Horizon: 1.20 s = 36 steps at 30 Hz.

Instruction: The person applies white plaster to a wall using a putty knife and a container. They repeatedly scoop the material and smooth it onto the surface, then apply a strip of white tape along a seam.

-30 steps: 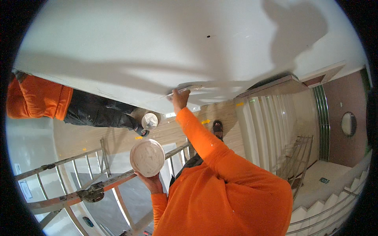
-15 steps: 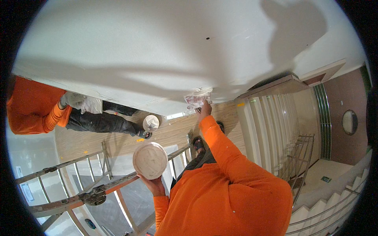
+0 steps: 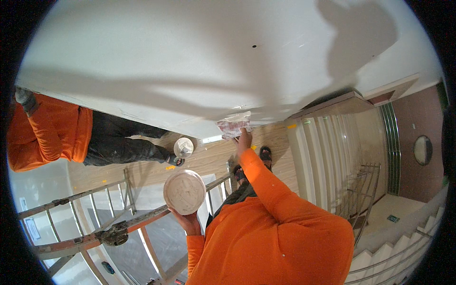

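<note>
My left hand (image 3: 188, 220) grips a round tub (image 3: 185, 192) with a pale inside that looks smeared with putty; its fingers are partly hidden beneath. In my right hand (image 3: 244, 140) is a wide putty knife (image 3: 234, 126), its reddish blade caked with white compound. The blade is close to the lower part of the white wall (image 3: 190, 57); whether it touches, I cannot tell. A small dark hole (image 3: 254, 46) shows higher on the wall.
A co-worker (image 3: 52, 128) in an orange top stands at the left by the wall. A white bucket (image 3: 183, 147) sits on the wood floor (image 3: 142, 159). A ladder (image 3: 90, 244) lies along my left side. Stairs and metal railings (image 3: 365, 190) are on the right.
My right hand has moved slightly left and down with the putty knife. The co-worker's gloved hand has gone from low by the wall to up at the far left.
</note>
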Each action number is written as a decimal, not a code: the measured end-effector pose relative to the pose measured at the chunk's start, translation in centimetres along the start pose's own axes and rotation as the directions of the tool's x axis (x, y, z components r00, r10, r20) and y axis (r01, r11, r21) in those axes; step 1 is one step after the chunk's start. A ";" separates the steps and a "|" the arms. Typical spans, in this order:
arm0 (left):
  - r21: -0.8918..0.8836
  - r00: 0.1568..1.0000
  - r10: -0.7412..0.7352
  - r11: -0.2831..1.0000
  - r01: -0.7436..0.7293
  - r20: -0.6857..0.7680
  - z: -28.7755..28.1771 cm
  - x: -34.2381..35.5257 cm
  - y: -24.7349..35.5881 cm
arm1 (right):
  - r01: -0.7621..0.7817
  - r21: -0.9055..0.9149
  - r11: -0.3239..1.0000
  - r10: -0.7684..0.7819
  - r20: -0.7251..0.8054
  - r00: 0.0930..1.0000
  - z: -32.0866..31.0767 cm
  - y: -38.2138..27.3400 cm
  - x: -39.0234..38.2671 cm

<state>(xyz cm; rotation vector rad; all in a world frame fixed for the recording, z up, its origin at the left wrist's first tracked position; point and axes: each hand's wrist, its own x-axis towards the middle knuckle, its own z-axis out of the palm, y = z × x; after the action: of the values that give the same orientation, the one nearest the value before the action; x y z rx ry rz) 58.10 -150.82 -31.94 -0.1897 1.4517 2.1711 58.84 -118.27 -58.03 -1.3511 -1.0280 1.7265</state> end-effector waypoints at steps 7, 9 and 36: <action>0.034 0.998 0.043 0.998 -0.045 0.053 -0.9 0.1 -0.1 | -0.255 0.479 0.840 0.229 0.113 0.967 9.4 -10.8 -3.2; 0.064 0.999 0.042 0.997 -0.044 0.026 -1.0 0.1 -0.3 | -0.252 0.509 0.823 0.256 0.062 0.965 8.9 -12.7 -5.4; -0.007 0.993 -0.067 0.998 0.067 0.100 -3.2 1.7 -2.2 | -0.221 0.391 0.893 0.306 -0.169 0.937 -2.0 -10.5 2.6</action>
<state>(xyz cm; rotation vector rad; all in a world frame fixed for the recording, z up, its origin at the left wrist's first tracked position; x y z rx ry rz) 57.18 -152.44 -35.77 -0.1300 1.3603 2.1037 60.81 -111.03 -49.98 -1.4442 -0.3768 1.7967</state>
